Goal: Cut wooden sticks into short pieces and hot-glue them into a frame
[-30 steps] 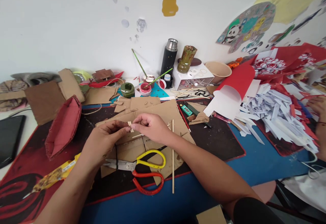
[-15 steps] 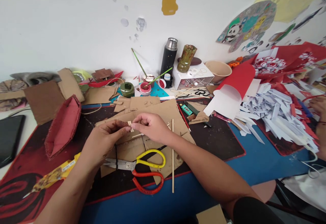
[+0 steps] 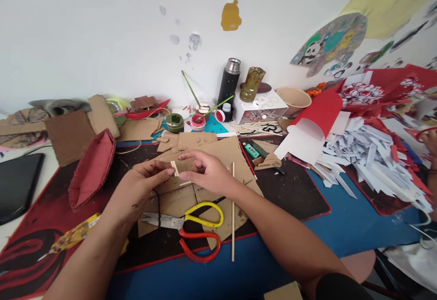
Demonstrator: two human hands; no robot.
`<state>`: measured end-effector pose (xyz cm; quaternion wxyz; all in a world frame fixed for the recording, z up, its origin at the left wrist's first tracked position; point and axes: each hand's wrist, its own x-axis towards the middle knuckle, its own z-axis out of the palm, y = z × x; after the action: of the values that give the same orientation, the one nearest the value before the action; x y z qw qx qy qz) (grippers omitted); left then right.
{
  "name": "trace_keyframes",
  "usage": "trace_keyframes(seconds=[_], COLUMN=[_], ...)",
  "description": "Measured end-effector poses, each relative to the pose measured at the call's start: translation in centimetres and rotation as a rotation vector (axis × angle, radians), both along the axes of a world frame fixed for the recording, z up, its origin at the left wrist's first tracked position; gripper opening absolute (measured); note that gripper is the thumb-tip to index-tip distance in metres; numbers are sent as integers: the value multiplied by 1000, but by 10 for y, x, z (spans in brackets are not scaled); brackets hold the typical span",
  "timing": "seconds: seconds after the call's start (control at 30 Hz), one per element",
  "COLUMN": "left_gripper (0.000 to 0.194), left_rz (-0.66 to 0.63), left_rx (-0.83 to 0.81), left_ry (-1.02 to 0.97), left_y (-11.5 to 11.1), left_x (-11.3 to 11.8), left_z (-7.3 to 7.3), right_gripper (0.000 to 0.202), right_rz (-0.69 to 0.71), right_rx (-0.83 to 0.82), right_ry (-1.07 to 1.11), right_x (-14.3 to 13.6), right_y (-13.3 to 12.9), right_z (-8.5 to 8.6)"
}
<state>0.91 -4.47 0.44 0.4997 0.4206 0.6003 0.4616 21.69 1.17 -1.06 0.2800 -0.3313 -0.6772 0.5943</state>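
Note:
Short pale wooden sticks (image 3: 175, 168) stand side by side in the fingertips of my left hand (image 3: 145, 184), over brown cardboard (image 3: 218, 150). My right hand (image 3: 203, 172) is just right of them, thumb and forefinger apart, with nothing between them. Another short stick (image 3: 185, 183) lies on the cardboard below. Scissors (image 3: 177, 222) with one yellow and one red handle lie under my hands, blades to the left. A long thin stick (image 3: 233, 213) lies beside the handles.
A red boat-shaped box (image 3: 92, 170) and a yellow glue gun (image 3: 73, 236) are at left. Behind stand paint jars (image 3: 175, 122), a black flask (image 3: 229, 81) and a white box (image 3: 261, 106). Paper strips (image 3: 367, 154) and another person's hand (image 3: 430, 140) are at right.
My right thumb and forefinger have come off the short sticks and spread apart. My left hand still holds the sticks. The whole view has shifted slightly.

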Motion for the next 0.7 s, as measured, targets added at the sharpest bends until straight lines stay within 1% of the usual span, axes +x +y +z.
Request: trace_keyframes(seconds=[0.07,0.13,0.27,0.47,0.7], left_gripper=[46,46,45,44,44], left_rz=[7,19,47,39,-4], left_rx=[-36,-80,-157,-179,-192], left_ry=[-50,-127,-261,-293,-304], left_y=[0,-1,-2,-3,-4], left_x=[2,5,11,12,11], left_z=[3,8,13,13,9], right_gripper=[65,69,66,62,58], right_rz=[22,40,68,94,77], right_rx=[35,70,114,119,114], right_ry=[2,-7,-44,-33,-85], right_x=[1,2,3,4,3], right_y=[0,0,-2,-3,-4], right_z=[0,0,0,-2,-1])
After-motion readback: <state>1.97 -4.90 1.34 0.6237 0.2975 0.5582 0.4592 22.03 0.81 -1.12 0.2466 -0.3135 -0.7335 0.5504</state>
